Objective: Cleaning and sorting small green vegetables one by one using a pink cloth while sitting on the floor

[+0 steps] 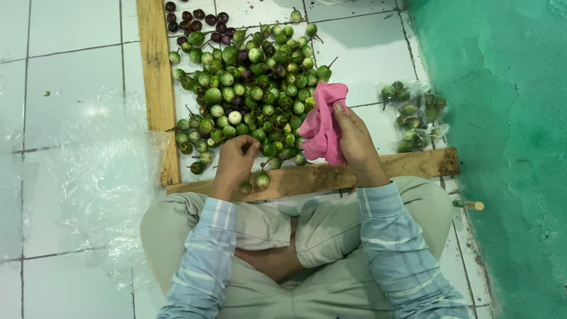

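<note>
Here, in the head view, the person sits cross-legged on a white tiled floor and looks down at both hands. The right hand is closed around one pink cloth, its grip bunching the fabric so the cloth stands up from the fist, thumb pressed against its upper edge. The left hand reaches into the near edge of a heap of small round green eggplants; its fingers are curled down among them, but I cannot tell whether they have closed on one. The heap holds far too many to count (dozens at least), with a smaller cluster of about ten dark purple ones at its far end. Two wooden planks fence the heap: one long plank runs along its left side, and a second plank lies across the near side, just in front of the person's knees. Two green eggplants rest against this near plank beside the left hand. One clear plastic bag of eggplants lies to the right, near the green wall. A sheet of clear plastic is spread on the floor to the left. One small stick lies by the right knee.
</note>
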